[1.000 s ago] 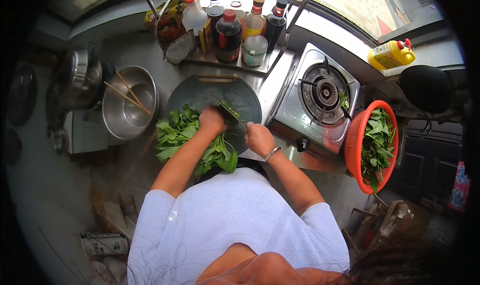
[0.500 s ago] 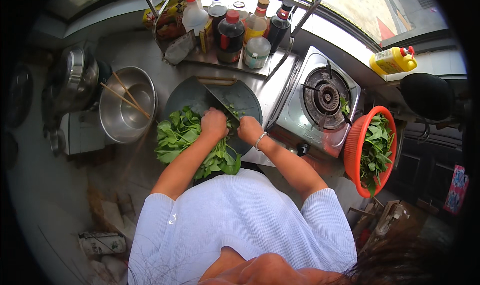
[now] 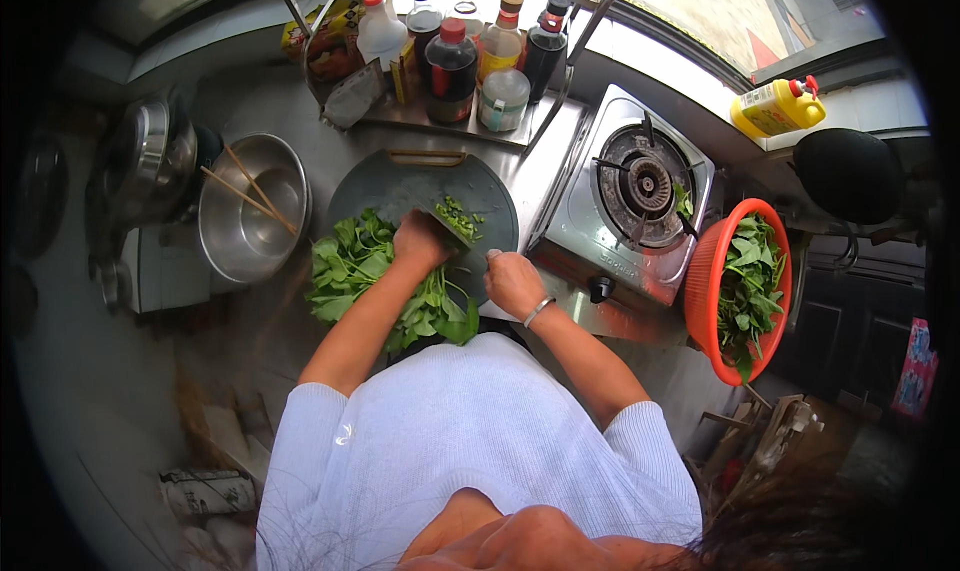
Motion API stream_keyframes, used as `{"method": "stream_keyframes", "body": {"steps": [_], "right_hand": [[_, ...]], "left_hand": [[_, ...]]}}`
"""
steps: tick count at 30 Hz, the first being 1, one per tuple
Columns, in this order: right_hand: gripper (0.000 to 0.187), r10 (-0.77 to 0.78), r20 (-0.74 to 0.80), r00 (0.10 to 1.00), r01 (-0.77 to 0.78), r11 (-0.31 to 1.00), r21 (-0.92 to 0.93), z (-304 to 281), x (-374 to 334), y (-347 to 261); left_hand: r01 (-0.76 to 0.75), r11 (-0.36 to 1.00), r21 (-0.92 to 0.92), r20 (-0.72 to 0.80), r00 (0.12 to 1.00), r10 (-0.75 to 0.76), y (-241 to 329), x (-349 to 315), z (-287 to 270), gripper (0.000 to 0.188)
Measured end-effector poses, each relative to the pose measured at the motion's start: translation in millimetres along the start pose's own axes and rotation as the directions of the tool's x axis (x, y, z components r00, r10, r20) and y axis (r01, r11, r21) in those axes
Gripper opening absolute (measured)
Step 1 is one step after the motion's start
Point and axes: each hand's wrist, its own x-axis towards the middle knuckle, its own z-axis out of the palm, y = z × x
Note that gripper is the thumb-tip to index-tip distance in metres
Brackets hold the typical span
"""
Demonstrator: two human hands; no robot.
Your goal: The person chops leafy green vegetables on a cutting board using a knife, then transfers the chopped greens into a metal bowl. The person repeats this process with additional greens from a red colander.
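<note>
A round dark-grey cutting board (image 3: 350,186) lies in front of me. My right hand (image 3: 513,283), a bracelet at its wrist, is closed round the handle of a kitchen knife (image 3: 455,233). The blade lies tilted over the board, close against my left hand (image 3: 420,239). That hand is closed on a bunch of leafy greens (image 3: 355,261), its fingertips mostly hidden. Leaves spread on both sides of my left wrist and hang past the board's near edge. Small chopped green pieces (image 3: 460,217) lie on the board just beyond the blade.
Left of the board stands a steel bowl (image 3: 235,231) with chopsticks (image 3: 255,193) in it. A rack behind holds several bottles (image 3: 452,71) and a jar (image 3: 503,101). On the right are a gas stove (image 3: 625,256) and an orange basket (image 3: 704,281) of greens.
The blade has turned from pointing away from me to lying tilted by my left hand. My right hand has come nearer to me. More chopped pieces show.
</note>
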Motion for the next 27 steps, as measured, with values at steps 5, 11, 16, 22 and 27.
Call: {"method": "stream_keyframes", "body": {"steps": [5,11,16,22,27], "right_hand": [[0.01,-0.025,0.008,1.0,0.025,0.999,-0.023,3.2,9.1,-0.2],[0.011,-0.008,0.168,0.986,0.023,0.996,-0.087,13.1,40.0,5.7],[0.012,0.042,0.127,0.991,-0.036,0.998,-0.047,25.5,54.4,5.6],[0.014,0.004,0.014,1.0,-0.003,0.999,-0.047,49.0,52.9,20.6],[0.013,-0.022,-0.02,1.0,0.022,1.0,-0.017,48.1,59.4,22.4]], "left_hand": [[-0.024,0.999,-0.031,-0.095,0.995,0.021,-0.2,-3.3,4.7,0.051],[-0.115,0.986,0.122,-0.092,0.988,0.127,-11.1,16.8,47.3,0.037],[-0.085,0.986,0.143,-0.056,0.994,0.094,-6.3,14.3,45.0,0.035],[0.023,1.0,0.017,0.002,1.0,-0.023,1.4,-7.3,4.5,0.074],[0.056,0.989,0.139,-0.068,0.997,-0.047,6.6,-54.3,-35.9,0.129]]}}
